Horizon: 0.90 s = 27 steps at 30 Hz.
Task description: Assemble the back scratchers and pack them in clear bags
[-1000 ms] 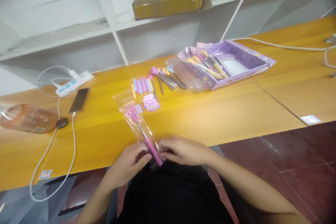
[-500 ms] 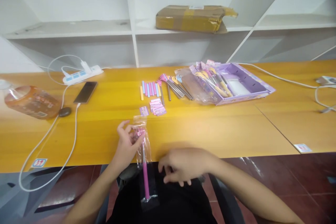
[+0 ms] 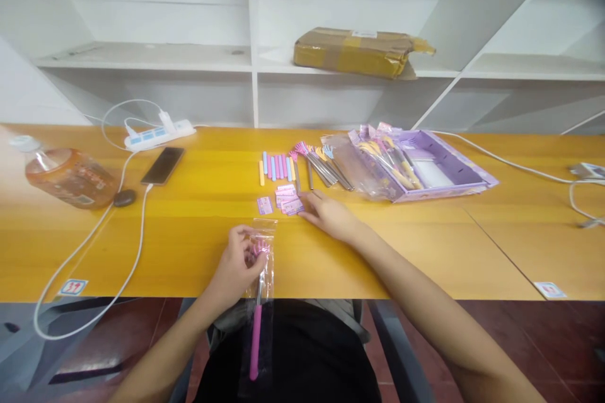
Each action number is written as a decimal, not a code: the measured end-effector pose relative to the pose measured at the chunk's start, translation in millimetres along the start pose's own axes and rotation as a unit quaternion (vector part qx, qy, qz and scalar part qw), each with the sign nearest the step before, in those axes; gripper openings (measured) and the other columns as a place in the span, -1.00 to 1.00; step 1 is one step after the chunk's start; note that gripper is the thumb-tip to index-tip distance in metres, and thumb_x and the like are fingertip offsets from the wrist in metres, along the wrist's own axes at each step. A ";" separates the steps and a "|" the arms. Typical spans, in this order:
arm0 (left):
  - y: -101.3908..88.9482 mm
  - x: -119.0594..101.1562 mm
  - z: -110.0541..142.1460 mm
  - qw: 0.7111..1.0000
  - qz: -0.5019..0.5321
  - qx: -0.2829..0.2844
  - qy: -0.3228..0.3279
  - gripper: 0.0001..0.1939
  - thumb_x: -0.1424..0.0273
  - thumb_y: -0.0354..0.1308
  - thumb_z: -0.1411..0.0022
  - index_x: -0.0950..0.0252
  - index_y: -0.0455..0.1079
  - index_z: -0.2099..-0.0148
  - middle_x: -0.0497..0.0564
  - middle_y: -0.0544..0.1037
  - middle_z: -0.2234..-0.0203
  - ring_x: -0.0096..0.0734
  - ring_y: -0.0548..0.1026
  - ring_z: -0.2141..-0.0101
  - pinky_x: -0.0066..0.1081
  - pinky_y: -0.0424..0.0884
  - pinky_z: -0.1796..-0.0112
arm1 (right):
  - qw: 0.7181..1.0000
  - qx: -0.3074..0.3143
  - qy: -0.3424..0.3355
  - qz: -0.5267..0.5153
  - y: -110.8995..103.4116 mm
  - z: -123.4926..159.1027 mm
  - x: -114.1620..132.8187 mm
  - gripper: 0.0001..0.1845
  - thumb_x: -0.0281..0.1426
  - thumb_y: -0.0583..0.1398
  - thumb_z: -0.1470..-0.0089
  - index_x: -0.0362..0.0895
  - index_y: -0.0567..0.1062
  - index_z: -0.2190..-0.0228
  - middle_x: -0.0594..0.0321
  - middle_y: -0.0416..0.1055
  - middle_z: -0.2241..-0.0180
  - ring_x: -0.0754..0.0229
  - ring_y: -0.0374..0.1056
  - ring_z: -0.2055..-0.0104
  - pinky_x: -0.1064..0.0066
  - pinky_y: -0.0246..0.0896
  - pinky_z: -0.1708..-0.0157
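Note:
A pink back scratcher point(image 3: 256, 343) with a metal rod lies inside a clear plastic bag point(image 3: 268, 274). My left hand point(image 3: 237, 267) pinches bag and scratcher near the scratcher's claw head, and the handle end hangs past the table edge over my lap. My right hand point(image 3: 331, 214) reaches over the table, thumb and index finger apart at the right edge of a pile of small printed cards point(image 3: 289, 204). One single card point(image 3: 265, 205) lies left of the pile. Behind them are a row of coloured handle tubes point(image 3: 276, 167) and several metal rods with claw heads point(image 3: 321, 167).
A purple box point(image 3: 454, 186) with bagged scratchers stands at the back right. On the left are a drink bottle point(image 3: 70, 176), a phone point(image 3: 163, 165), a power strip point(image 3: 161, 134) and white cables. A taped cardboard parcel point(image 3: 352, 53) sits on the shelf behind.
My right hand has moved from above my lap up and forward to the card pile. My left hand still holds the bagged back scratcher. The view has shifted slightly.

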<state>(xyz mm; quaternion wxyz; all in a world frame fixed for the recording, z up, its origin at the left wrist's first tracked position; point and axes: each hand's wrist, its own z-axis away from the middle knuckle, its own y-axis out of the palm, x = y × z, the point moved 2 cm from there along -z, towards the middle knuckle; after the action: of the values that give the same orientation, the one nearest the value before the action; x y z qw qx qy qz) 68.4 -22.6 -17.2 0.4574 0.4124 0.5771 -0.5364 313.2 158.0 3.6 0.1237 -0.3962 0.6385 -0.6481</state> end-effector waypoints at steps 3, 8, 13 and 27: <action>0.6 0.5 -0.4 1.000 0.014 -0.006 0.007 -0.52 0.30 0.27 -0.42 0.15 0.04 -0.15 -0.12 0.47 0.26 -0.41 0.52 0.31 -0.35 0.50 0.25 | 1.000 -0.004 0.004 0.003 4.8 -1.3 -3.4 -0.46 -0.19 0.26 -0.46 -0.06 0.42 -0.36 0.00 0.51 -0.08 -0.05 0.54 0.02 0.24 0.41 0.02; 0.9 -5.5 -1.3 0.999 -0.047 0.007 0.001 -0.62 0.28 0.26 -0.41 0.17 0.14 -0.10 -0.17 0.44 0.35 -0.42 0.51 0.40 -0.36 0.49 0.30 | 0.999 -0.018 -0.004 -0.028 11.7 -4.3 -9.4 -0.64 -0.23 0.31 -0.43 -0.10 0.54 -0.16 0.05 0.51 -0.01 0.02 0.51 0.08 0.28 0.36 0.09; 0.6 -11.5 -1.8 0.996 -0.084 0.006 0.009 -0.65 0.28 0.24 -0.40 0.20 0.22 -0.11 -0.16 0.43 0.37 -0.43 0.51 0.42 -0.36 0.50 0.32 | 0.988 -0.068 -0.007 -0.141 10.7 -5.4 -15.5 -0.73 -0.25 0.42 -0.28 -0.11 0.53 0.13 0.22 0.45 0.22 0.14 0.40 0.24 0.34 0.27 0.21; -2.2 0.8 -2.7 0.996 -0.084 0.019 0.017 -0.40 0.30 0.24 -0.43 0.23 0.21 -0.42 -0.09 0.54 0.30 -0.39 0.54 0.37 -0.32 0.54 0.27 | 0.940 -0.169 -0.206 -0.214 5.2 24.7 46.0 -0.83 -0.31 0.18 -0.50 -0.08 0.55 0.15 0.17 0.49 0.26 0.24 0.34 0.42 0.37 0.31 0.39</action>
<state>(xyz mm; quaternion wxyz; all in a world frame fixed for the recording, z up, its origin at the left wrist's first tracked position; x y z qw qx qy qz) 65.9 -20.1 -17.3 0.3930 0.3802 0.6074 -0.5763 297.8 108.5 11.9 0.0426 -0.6634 0.5996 -0.4457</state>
